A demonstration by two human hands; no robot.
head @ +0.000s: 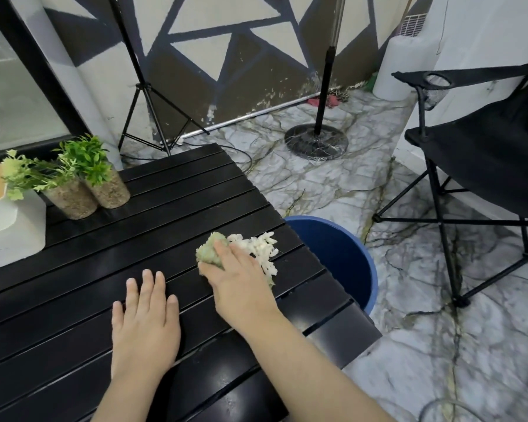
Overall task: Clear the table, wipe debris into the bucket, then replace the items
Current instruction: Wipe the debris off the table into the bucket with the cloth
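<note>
My right hand (241, 284) presses a crumpled green cloth (212, 248) onto the black slatted table (73, 330), close to its right edge. A heap of white crumbly debris (261, 249) lies against the cloth, on the side toward the edge. Just beyond and below that edge stands a blue bucket (342, 260) on the floor. My left hand (145, 324) lies flat on the table with fingers spread, holding nothing. Two small potted plants (86, 178) stand at the table's far left.
A white box (9, 229) sits at the left edge of the table. A black folding chair (482, 166) stands to the right on the marble-patterned floor. A tripod (153, 95) and a round-based stand (317, 141) are behind the table by the wall.
</note>
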